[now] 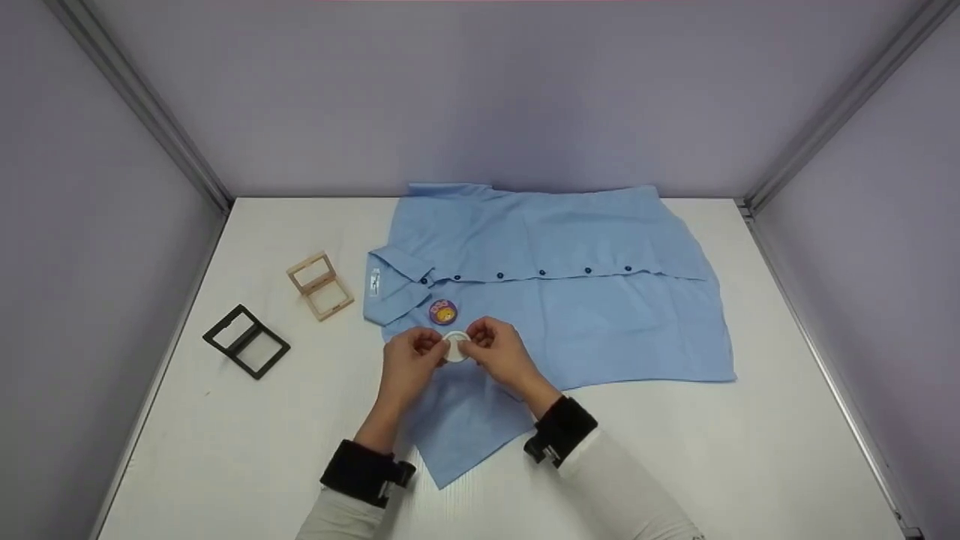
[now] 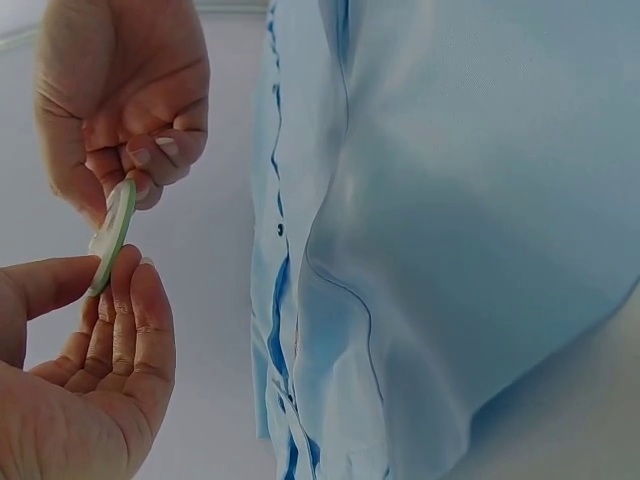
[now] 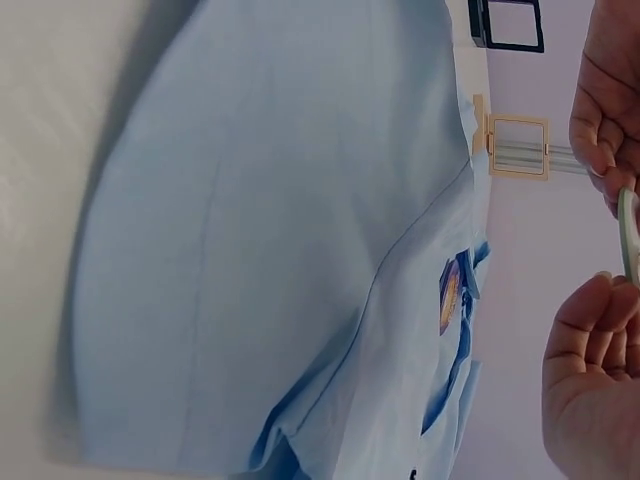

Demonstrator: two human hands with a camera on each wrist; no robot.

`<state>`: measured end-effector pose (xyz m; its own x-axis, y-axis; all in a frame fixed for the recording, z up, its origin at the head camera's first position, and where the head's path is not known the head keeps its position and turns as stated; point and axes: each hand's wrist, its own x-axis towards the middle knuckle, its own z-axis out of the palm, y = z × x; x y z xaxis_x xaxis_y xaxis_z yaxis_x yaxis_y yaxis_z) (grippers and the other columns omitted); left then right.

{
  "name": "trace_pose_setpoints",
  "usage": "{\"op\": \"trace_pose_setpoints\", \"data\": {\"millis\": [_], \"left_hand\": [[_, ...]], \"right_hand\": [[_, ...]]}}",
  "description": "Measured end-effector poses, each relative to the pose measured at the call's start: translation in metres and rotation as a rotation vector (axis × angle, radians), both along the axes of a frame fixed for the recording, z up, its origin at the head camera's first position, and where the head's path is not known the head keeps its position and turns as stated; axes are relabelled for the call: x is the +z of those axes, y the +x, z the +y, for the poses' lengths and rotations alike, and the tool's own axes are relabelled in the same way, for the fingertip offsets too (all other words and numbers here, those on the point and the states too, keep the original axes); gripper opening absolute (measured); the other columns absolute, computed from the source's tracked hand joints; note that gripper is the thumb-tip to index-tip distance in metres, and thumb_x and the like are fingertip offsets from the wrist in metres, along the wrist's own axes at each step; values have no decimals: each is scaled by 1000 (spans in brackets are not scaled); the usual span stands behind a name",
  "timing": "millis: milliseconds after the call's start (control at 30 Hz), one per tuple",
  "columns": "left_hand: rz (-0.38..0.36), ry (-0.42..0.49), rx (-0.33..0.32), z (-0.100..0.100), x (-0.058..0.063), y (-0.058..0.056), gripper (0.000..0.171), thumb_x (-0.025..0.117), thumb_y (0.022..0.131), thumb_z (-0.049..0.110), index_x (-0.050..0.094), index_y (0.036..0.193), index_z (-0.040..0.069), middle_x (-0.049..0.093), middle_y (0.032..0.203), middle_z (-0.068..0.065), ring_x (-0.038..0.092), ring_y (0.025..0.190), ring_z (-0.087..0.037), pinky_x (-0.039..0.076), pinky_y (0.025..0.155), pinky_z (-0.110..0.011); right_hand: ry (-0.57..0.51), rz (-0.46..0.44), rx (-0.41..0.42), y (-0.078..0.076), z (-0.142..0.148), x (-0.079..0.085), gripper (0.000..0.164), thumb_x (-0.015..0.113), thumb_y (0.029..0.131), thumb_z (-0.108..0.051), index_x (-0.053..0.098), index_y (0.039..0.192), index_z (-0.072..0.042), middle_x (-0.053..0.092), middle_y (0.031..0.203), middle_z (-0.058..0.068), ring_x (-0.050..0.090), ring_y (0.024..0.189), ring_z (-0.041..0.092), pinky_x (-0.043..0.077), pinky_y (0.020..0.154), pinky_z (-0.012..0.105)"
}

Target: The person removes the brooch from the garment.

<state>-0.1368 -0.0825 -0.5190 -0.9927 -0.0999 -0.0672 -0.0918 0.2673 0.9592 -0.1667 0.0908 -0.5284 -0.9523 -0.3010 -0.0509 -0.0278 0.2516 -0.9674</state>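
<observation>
A round badge (image 1: pixel 456 347), whitish on the side facing up, is held between both hands above the shirt. The left wrist view shows the badge (image 2: pixel 112 236) edge-on with a green rim. My left hand (image 1: pixel 409 364) pinches one side between thumb and fingers; my right hand (image 1: pixel 506 358) pinches the opposite side. Below them a light blue short-sleeved shirt (image 1: pixel 600 322) lies spread out, its collar to the left and dark buttons along the middle. Near the collar, a purple round badge (image 1: pixel 443 312) with a yellow figure rests on the shirt, just beyond the hands.
Left of the shirt stands an open light wooden frame-like case (image 1: pixel 320 285) with clear panes. A similar black case (image 1: pixel 246 341) stands farther left and nearer. The white table (image 1: pixel 247 450) is bounded by grey-purple walls at the back and sides.
</observation>
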Motion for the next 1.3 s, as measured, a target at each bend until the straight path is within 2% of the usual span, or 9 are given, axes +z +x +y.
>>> {"op": "trace_pose_setpoints", "data": {"millis": [200, 300, 433, 533, 600, 833, 1067, 1200, 1300], "left_hand": [[2, 20, -12, -4, 1, 1, 12, 69, 90, 8, 66, 95, -2, 65, 82, -8, 62, 71, -18, 55, 62, -27], [23, 31, -26, -6, 0, 2, 14, 69, 92, 12, 66, 97, -1, 65, 82, -8, 62, 72, -20, 56, 64, -30], [55, 63, -30, -8, -2, 1, 19, 64, 97, 18, 66, 98, -1, 65, 82, -8, 64, 73, -23, 57, 69, -39], [72, 83, -23, -8, -2, 0, 21, 62, 98, 18, 66, 96, -2, 66, 81, -11, 65, 73, -25, 57, 70, -39], [70, 82, -23, -7, 0, -1, 23, 61, 99, 19, 66, 97, -3, 67, 83, -15, 65, 73, -26, 57, 68, -37], [-14, 103, -44, -11, 5, -2, 28, 62, 98, 19, 68, 102, -8, 67, 85, -18, 65, 74, -28, 58, 67, -37], [-85, 242, -63, -17, 6, -4, 25, 67, 91, 4, 66, 108, -14, 69, 81, -14, 64, 69, -23, 57, 62, -31], [-133, 318, -47, -18, 3, -3, 29, 70, 88, 3, 66, 113, -12, 70, 84, -13, 63, 68, -17, 56, 62, -27], [-141, 341, -33, -18, 3, -2, 28, 69, 89, 4, 66, 113, -11, 70, 85, -14, 64, 68, -16, 56, 63, -26]], "right_hand": [[-3, 9, 29, 3, -2, 4, 20, 70, 92, -13, 63, 102, 3, 61, 86, 9, 53, 69, 13, 45, 57, 23], [-40, -3, 43, 8, -3, 16, 18, 68, 92, -7, 61, 102, 6, 61, 86, 11, 53, 66, 14, 45, 55, 22], [-102, -10, 50, 16, -3, 37, 14, 67, 92, -2, 60, 99, 8, 60, 88, 13, 59, 67, 28, 51, 58, 29], [-138, 30, 57, 19, -4, 43, 12, 67, 91, 0, 59, 96, 9, 61, 88, 16, 61, 71, 44, 56, 63, 42], [-147, 73, 55, 20, -4, 45, 11, 67, 90, 2, 59, 94, 9, 61, 88, 18, 62, 73, 48, 56, 66, 48], [-90, 224, 13, 22, -3, 46, 11, 72, 86, 4, 63, 91, 8, 63, 87, 19, 65, 76, 29, 57, 67, 33], [-135, 395, 53, 20, -4, 42, 10, 74, 81, 9, 67, 87, 9, 62, 94, 24, 62, 89, 36, 57, 74, 47], [-140, 434, 72, 20, -4, 40, 11, 74, 80, 11, 67, 88, 10, 61, 101, 27, 62, 94, 38, 56, 78, 50], [-122, 426, 80, 21, -3, 39, 12, 73, 81, 12, 68, 91, 11, 61, 106, 26, 63, 98, 37, 55, 81, 48]]}}
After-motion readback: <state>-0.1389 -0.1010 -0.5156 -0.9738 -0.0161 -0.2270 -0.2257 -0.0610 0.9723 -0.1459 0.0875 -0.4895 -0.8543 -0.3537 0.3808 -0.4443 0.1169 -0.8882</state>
